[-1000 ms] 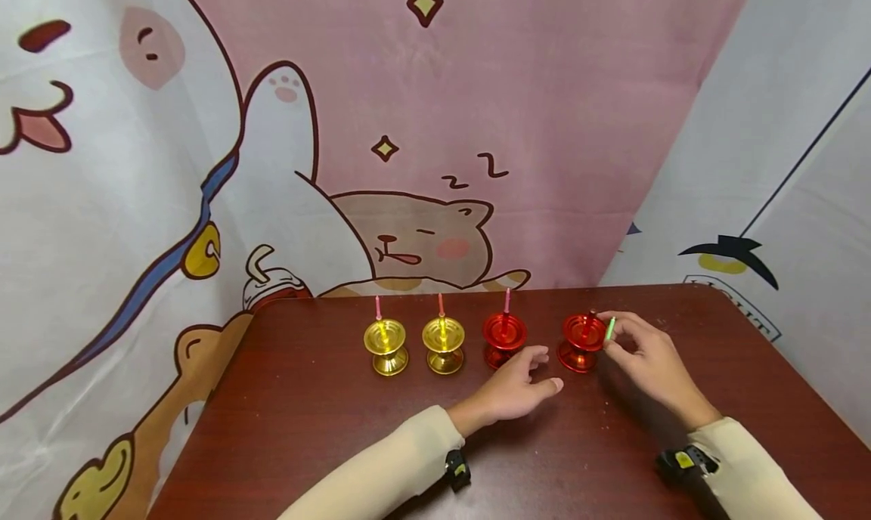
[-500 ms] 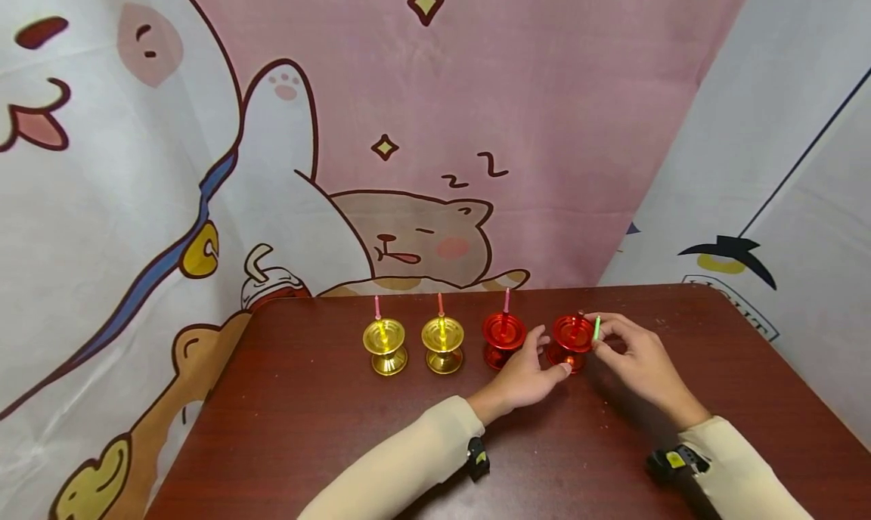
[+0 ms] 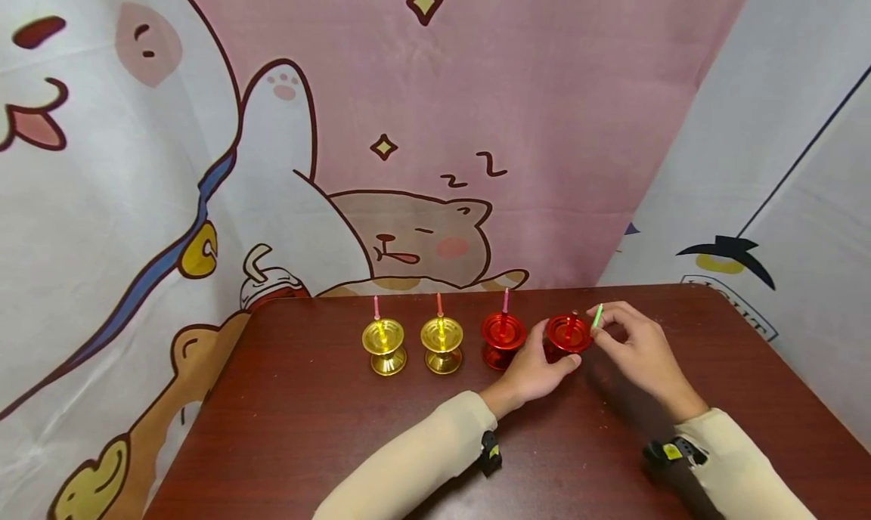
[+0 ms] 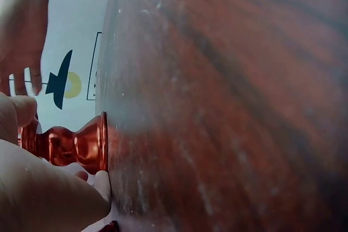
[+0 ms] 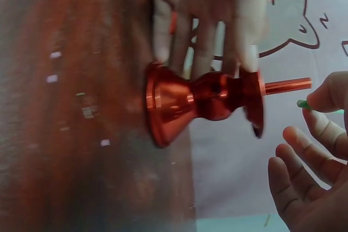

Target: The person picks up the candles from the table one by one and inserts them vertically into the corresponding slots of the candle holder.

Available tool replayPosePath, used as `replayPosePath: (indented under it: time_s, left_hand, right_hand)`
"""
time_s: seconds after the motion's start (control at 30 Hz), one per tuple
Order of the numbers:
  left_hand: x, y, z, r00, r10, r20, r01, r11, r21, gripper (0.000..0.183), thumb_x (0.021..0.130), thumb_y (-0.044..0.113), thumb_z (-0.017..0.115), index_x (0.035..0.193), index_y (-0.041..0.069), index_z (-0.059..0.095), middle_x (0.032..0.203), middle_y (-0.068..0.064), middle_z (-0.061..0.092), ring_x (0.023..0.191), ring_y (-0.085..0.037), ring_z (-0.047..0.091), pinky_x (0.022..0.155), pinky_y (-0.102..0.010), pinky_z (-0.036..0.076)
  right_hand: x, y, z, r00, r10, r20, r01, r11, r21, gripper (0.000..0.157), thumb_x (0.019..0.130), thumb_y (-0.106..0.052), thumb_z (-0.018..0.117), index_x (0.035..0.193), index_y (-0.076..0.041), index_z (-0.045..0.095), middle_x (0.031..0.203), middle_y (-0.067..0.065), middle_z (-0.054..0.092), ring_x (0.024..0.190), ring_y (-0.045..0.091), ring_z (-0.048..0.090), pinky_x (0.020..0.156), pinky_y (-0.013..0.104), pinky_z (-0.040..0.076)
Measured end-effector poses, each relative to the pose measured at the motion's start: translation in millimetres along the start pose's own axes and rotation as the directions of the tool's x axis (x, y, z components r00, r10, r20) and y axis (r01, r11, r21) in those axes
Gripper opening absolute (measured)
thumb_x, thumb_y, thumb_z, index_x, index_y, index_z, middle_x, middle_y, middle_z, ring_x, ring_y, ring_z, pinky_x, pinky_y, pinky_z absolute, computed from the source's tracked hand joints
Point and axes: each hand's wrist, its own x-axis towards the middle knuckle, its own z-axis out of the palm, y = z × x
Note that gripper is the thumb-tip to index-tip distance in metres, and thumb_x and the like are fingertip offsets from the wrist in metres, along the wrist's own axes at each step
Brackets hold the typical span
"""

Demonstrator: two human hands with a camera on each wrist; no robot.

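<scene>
In the head view my left hand (image 3: 534, 370) holds the rightmost red candle holder (image 3: 568, 334), its thumb at the near side and fingers on the left. The right wrist view shows that holder's flared base (image 5: 168, 104), its dish and a bare red tube (image 5: 288, 86) in the middle. My right hand (image 3: 643, 354) pinches a small green candle (image 3: 597, 316) between thumb and index finger, just right of the dish. From the right wrist, the green candle's lower tip (image 5: 302, 104) shows close to the tube's open end, with the other fingers spread.
Left of the hands stand another red candle holder (image 3: 503, 331) with a pink candle (image 3: 506, 301) and two gold holders, one with an orange-red candle (image 3: 440, 304), one with a pink candle. All are on a dark wooden table (image 3: 306, 429). A printed cloth (image 3: 558, 127) hangs behind.
My left hand has moved right and taken hold of the rightmost red holder. That holder has shifted slightly left. My right hand has moved a little left and up with the green candle.
</scene>
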Motion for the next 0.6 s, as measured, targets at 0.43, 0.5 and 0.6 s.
replayPosePath:
  time_s: [0.43,0.5,0.6]
  left_hand:
    - [2.0,3.4,0.7,0.999,-0.05,-0.003,0.05,0.999,0.015,0.069,0.1,0.045,0.079,0.156,0.01,0.055,0.146,-0.001,0.063,0.138,-0.016,0.058,0.118,-0.037,0.045]
    - [3.2,3.0,1.1,0.999,-0.041,0.0,0.041,0.999,0.017,0.066,0.101,0.044,0.078,0.154,0.01,0.057,0.143,-0.002,0.064,0.136,-0.016,0.059,0.117,-0.037,0.046]
    - [5.0,2.6,1.7,1.0,-0.029,0.004,0.029,0.999,0.015,0.06,0.102,0.043,0.078,0.149,0.011,0.06,0.137,0.0,0.065,0.131,-0.014,0.061,0.114,-0.035,0.047]
  right_hand:
    - [22,-15,1.2,0.998,-0.004,-0.059,0.007,0.998,0.055,0.008,0.099,0.001,0.077,0.101,-0.007,0.076,0.101,0.004,0.073,0.083,0.003,0.061,0.072,0.01,0.049]
    - [23,-15,3.3,0.998,-0.01,-0.059,0.013,0.999,0.048,0.008,0.099,0.001,0.077,0.102,-0.006,0.075,0.099,0.005,0.072,0.079,0.005,0.061,0.071,0.01,0.049]
    - [25,-13,5.6,0.998,-0.022,-0.063,0.024,0.999,0.033,0.008,0.098,0.001,0.078,0.103,-0.006,0.075,0.098,0.006,0.072,0.076,0.007,0.06,0.068,0.011,0.049]
